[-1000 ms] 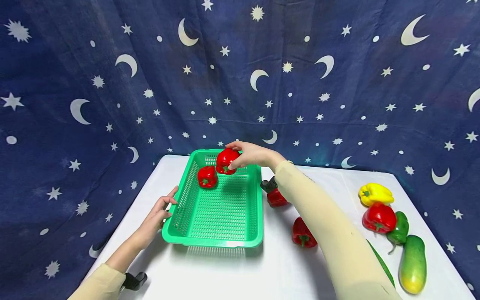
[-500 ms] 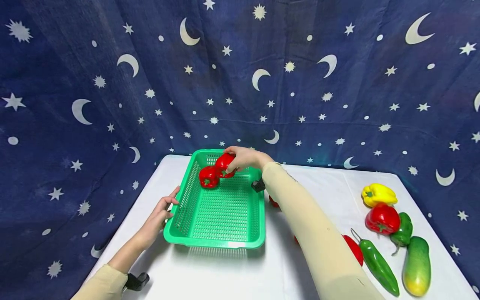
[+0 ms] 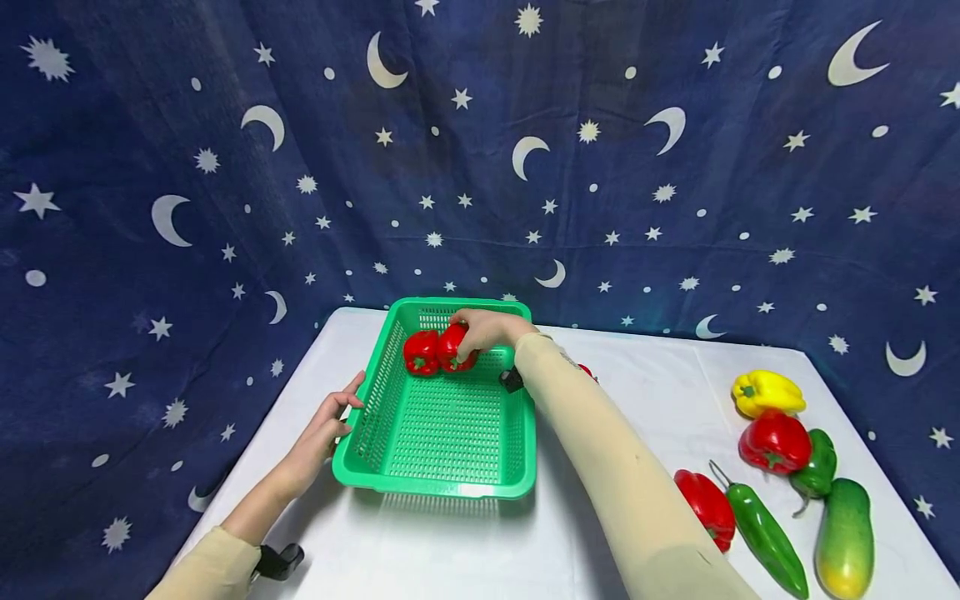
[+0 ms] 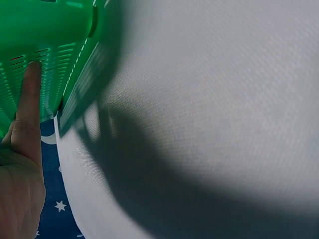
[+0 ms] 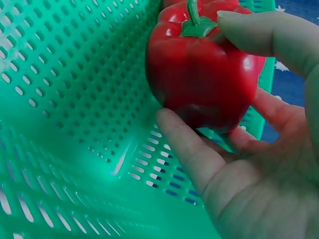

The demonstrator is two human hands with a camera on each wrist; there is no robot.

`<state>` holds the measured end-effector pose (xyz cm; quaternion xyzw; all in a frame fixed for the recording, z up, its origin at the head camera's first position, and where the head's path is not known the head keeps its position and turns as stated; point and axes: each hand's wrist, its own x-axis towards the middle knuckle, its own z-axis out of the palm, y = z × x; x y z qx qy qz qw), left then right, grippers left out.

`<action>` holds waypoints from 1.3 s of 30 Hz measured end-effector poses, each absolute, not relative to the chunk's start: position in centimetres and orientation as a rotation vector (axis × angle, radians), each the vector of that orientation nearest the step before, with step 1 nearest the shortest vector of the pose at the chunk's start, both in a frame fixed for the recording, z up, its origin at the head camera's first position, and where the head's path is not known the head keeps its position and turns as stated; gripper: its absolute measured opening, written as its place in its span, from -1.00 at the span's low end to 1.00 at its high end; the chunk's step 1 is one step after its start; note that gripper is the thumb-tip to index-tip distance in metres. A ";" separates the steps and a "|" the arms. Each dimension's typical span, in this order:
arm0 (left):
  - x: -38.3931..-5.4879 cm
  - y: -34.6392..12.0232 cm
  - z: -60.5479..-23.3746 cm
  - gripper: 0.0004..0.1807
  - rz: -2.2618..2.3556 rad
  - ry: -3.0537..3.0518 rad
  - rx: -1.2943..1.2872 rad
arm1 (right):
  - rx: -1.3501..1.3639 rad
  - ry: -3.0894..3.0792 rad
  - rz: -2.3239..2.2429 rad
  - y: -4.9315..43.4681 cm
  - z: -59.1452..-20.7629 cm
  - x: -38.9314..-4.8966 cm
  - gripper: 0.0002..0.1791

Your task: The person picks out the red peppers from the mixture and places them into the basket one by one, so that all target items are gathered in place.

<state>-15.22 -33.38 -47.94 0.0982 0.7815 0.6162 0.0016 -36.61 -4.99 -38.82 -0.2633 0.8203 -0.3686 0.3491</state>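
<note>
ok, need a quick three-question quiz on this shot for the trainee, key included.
1. Multiple choice: what does the right hand hold?
A) yellow pepper
B) red pepper
C) long green pepper

2. True or false: the left hand touches the green basket.

3. Count: in the head view, how many red bell peppers show inside the basket, any held one included?

Key: 1 B. 2 True, at the basket's left side in the head view. 3 Two: the held one and the neighbouring red pepper to its left.
</note>
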 end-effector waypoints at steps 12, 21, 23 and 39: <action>-15.1 -33.2 -48.0 -0.61 1.927 2.462 0.320 | -0.678 2.158 -0.869 -4.8 -39.4 -36.9 -0.05; -15.1 -33.2 -47.9 -0.61 1.933 2.461 0.315 | -0.721 2.234 -0.774 -4.8 -39.4 -36.5 -0.13; -15.1 -33.2 -47.9 -0.61 1.935 2.460 0.314 | -0.737 2.272 -0.720 -4.9 -39.4 -36.4 -0.20; -15.0 -33.4 -48.1 -0.61 1.928 2.459 0.344 | -0.693 2.477 -0.554 -5.3 -40.5 -37.1 -0.27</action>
